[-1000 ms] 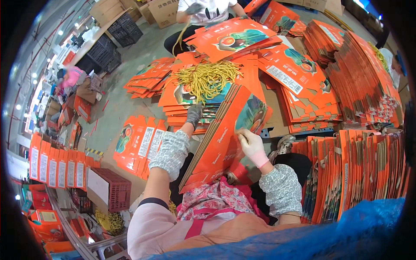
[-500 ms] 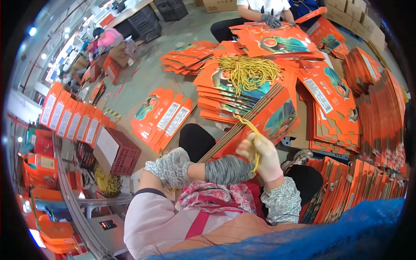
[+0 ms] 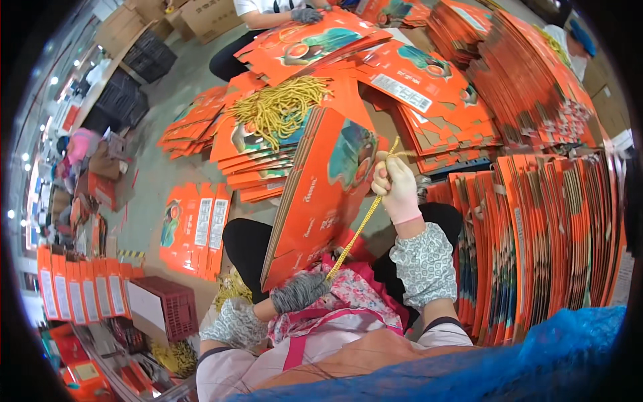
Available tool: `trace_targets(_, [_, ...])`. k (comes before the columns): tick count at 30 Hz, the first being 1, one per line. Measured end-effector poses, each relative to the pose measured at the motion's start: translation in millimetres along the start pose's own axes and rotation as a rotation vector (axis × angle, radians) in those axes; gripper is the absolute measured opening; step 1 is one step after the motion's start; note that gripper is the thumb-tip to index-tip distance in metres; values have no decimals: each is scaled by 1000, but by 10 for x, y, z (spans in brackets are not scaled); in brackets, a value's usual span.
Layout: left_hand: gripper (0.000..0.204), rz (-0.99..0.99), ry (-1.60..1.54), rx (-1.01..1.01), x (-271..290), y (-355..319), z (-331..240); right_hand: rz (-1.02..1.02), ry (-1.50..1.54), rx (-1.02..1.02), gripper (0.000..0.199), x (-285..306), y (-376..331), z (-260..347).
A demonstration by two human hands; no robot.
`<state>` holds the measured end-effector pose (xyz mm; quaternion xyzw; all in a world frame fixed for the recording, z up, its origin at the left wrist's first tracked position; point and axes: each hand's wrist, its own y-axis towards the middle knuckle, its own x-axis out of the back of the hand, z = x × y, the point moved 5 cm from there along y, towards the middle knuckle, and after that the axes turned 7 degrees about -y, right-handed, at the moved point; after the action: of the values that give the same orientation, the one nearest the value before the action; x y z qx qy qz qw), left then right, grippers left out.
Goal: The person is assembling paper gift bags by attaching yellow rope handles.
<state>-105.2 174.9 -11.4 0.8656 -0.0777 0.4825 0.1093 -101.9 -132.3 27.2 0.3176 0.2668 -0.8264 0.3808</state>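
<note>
A yellow cord [image 3: 362, 226] runs taut on a slant between my hands. Its upper end is pinched by my right hand [image 3: 396, 187], in a white glove with the fingers closed. My left hand [image 3: 303, 292], in a grey knitted glove, closes around the lower end; its fingertips are partly hidden. Between my knees a bundle of flat orange cartons [image 3: 328, 191] with a green picture leans up on edge, the cord passing along its right side. Its lower edge is just above my left hand. Beyond it, a heap of yellow cords [image 3: 278, 110] lies on stacked flat cartons [image 3: 258, 171].
Tall rows of folded orange cartons [image 3: 536, 234] stand close on my right, with more stacks [image 3: 442, 94] behind. Flat cartons [image 3: 194, 231] lie on the floor at left, near a maroon crate [image 3: 175, 309]. Across the pile, a gloved co-worker's hand [image 3: 307, 15] rests on cartons.
My left hand has moved from beside the right hand down and left, and the cord now stretches between them. The carton bundle stands more upright. The view has swung right.
</note>
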Motion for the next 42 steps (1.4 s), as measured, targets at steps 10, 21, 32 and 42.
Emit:
trace_targets(10, [22, 38, -389, 10, -117, 79, -44, -159, -34, 140, 21, 263, -42, 245])
trace_targets(21, [57, -398, 37, 374, 916, 528, 77, -226, -408, 326, 22, 110, -180, 436])
trace_targets(32, [70, -622, 494, 679, 1310, 1078, 491, -225, -880, 577, 20, -188, 360, 648])
trace_targets(42, [71, -374, 626, 723, 1176, 1256, -32, -281, -1047, 697, 20, -413, 799, 213])
